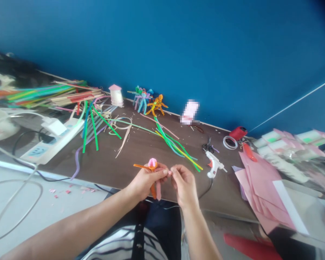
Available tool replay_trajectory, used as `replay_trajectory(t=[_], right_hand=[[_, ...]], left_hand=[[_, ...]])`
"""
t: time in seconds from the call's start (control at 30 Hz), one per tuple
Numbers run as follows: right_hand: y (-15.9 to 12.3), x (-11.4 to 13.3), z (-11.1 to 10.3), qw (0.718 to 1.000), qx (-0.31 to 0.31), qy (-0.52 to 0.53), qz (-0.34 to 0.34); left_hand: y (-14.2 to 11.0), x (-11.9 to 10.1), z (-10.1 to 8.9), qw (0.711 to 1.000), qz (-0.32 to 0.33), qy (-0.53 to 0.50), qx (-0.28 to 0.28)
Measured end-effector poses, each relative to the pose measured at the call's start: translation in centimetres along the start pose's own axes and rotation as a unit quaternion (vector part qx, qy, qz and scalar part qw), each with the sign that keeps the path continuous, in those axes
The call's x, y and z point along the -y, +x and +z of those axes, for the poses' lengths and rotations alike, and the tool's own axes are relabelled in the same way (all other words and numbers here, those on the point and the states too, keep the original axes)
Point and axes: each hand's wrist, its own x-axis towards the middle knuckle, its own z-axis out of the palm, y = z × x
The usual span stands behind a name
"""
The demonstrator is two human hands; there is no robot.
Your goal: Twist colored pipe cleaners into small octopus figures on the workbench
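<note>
My left hand [146, 180] grips an orange pipe-cleaner figure [153, 189] with a pink rounded top [152, 163] and an orange arm sticking out to the left. A pink strand hangs below the hand. My right hand [184, 185] is raised beside it, its fingertips pinched close to my left fingers. Whether they hold a small piece is hidden. Both hands are above the front edge of a dark wooden table [135, 151]. Loose green and yellow pipe cleaners [176, 148] lie beyond my right hand.
A white hot glue gun [213, 164] and black-handled scissors [208, 146] lie to the right, near pink paper sheets [262, 191]. Pipe-cleaner figures [151, 103] stand against the blue wall. Bundled strips [51, 95] and a white power strip [52, 141] sit at the left.
</note>
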Motion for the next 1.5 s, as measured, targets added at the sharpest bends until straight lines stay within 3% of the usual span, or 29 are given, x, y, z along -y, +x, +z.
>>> replay_trajectory(t=[0.13,0.3,0.53,0.73,0.9,1.0,1.1,1.3,1.5], right_hand=[[-0.4,-0.3,0.3,0.996,-0.026,-0.086,-0.03],[-0.9,0.0,0.7,0.982,-0.006,-0.187,-0.037],[-1.4,0.4,0.9,0.97,0.018,-0.234,-0.068],[-1.5,1.3,0.1,0.953,0.023,-0.286,-0.091],[-1.4,2.5,-0.6,0.919,0.056,-0.374,-0.114],[-1.2,2.8,-0.8,0.907,0.043,-0.399,-0.13],[-0.8,2.8,-1.0,0.915,0.025,-0.378,-0.137],[-0.2,2.4,-1.2,0.947,0.059,-0.306,-0.083],[0.3,1.3,-0.8,0.99,0.071,-0.09,0.087]], left_hand=[[0.1,0.1,0.3,0.999,0.012,0.005,-0.049],[0.2,0.3,0.5,0.994,0.027,0.05,-0.089],[0.5,0.4,0.5,0.984,0.051,0.111,-0.126],[0.5,-0.1,-0.3,0.964,0.093,0.225,-0.111],[0.3,-0.8,-0.6,0.939,0.134,0.309,-0.06],[0.4,-0.9,-0.8,0.93,0.137,0.338,-0.048],[0.4,-1.0,-1.0,0.927,0.127,0.352,-0.035],[0.3,-1.6,-1.0,0.938,0.098,0.333,0.017],[0.0,-2.1,-1.0,0.929,0.14,0.338,0.058]])
